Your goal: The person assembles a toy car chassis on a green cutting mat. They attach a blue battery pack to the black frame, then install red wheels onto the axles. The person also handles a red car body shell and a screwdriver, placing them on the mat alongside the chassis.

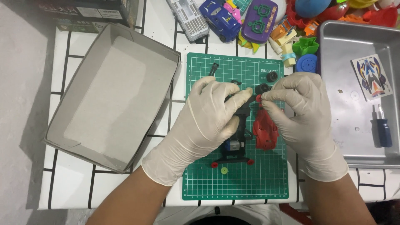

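Both my hands wear cream latex gloves over a green cutting mat [266,179]. My left hand [206,121] grips a black toy car chassis [237,143] that has a small silver-blue motor and red wheel hubs at its near end. My right hand [302,112] pinches a small black wheel [262,88] against the chassis's far end. A red toy car body shell [263,131] lies on the mat beside the chassis, under my right fingers. Another black wheel [272,76] and a small black part [214,68] lie farther up the mat.
An open grey cardboard box [112,96] sits to the left. A metal tray [358,37] on the right holds a sticker sheet [372,77] and a blue-handled screwdriver [383,129]. Colourful toys, a blue toy car [221,18] and a purple gear toy [259,21] crowd the far edge.
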